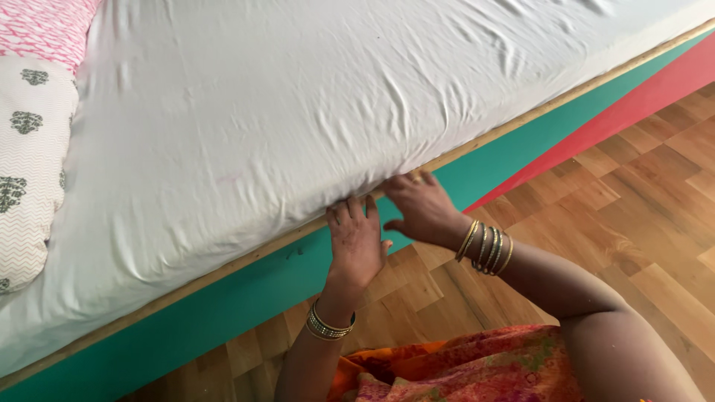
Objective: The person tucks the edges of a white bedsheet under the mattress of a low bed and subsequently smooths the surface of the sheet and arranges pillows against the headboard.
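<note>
A white bedsheet point(298, 112) covers a mattress on a bed with a thin wooden rim and a teal side panel point(246, 290). My left hand point(356, 242) presses flat against the sheet's lower edge where it meets the rim, fingers pointing up. My right hand point(421, 207) is beside it to the right, fingertips pushed under the sheet's edge. Both wrists wear gold bangles. Whether the fingers pinch the cloth is hidden.
A white patterned pillow point(26, 164) lies at the left end of the bed, with a pink patterned one point(45, 30) behind it. The bed side turns red point(633, 104) toward the right. A wooden plank floor point(633, 216) lies below. My orange patterned garment point(462, 368) is at bottom.
</note>
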